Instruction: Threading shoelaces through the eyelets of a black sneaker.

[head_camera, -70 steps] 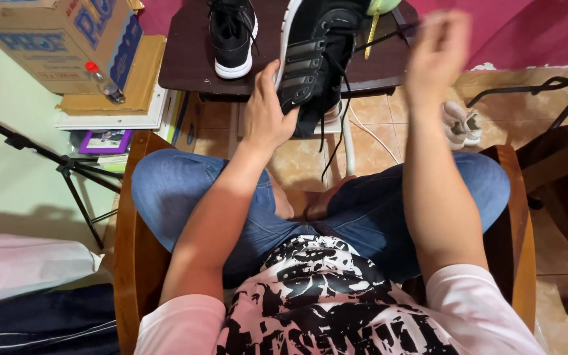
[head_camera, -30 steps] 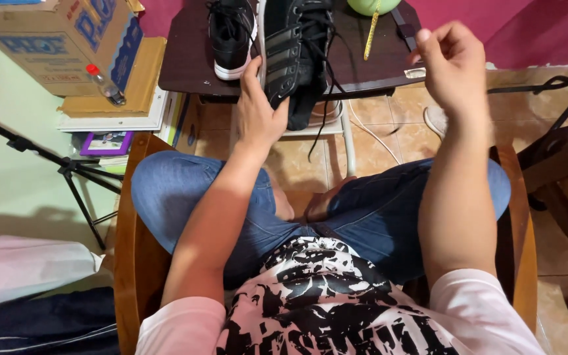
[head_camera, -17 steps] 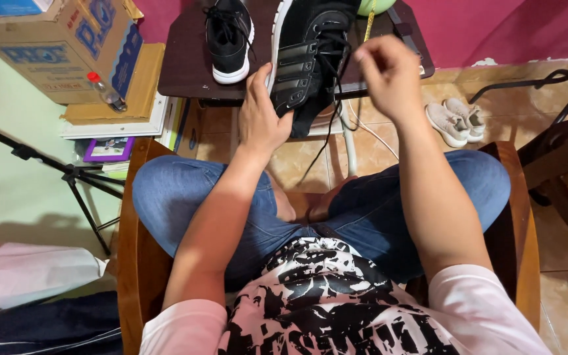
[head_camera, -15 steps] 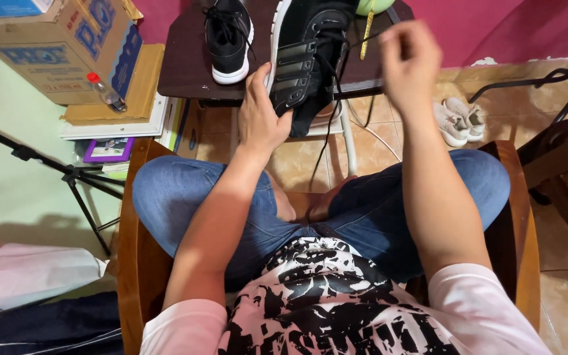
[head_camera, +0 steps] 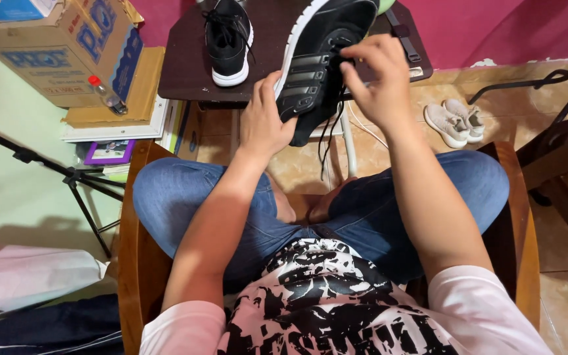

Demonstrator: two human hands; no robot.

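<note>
The step in hand looks like lacing: a black sneaker [head_camera: 320, 59] with a white sole edge and grey side stripes is held up over the near edge of the dark worktop [head_camera: 185, 79], tilted on its side with the toe pointing away from the person. The left hand [head_camera: 265, 125] cups the sneaker from below and behind, near the heel, its grip closed around the shoe's body. The right hand [head_camera: 379, 79] sits on the sneaker's upper, at the eyelet row, fingertips pinched narrow on what seems to be a black lace [head_camera: 327, 135]; loose lace ends hang down from the sneaker toward the person's knees.

The next move, as I judge it, calls for a steady hold from the left hand while the right guides the lace end through an eyelet, since the shoe is unsupported in the air.

A second black sneaker [head_camera: 229, 39] stands on the worktop to the left of the held one, well apart from both hands.

Hard to make out: the right hand covers the eyelets, so which one is being worked cannot be told. The held sneaker's toe is cut off by the top edge, and black lace on black upper blurs together.
</note>
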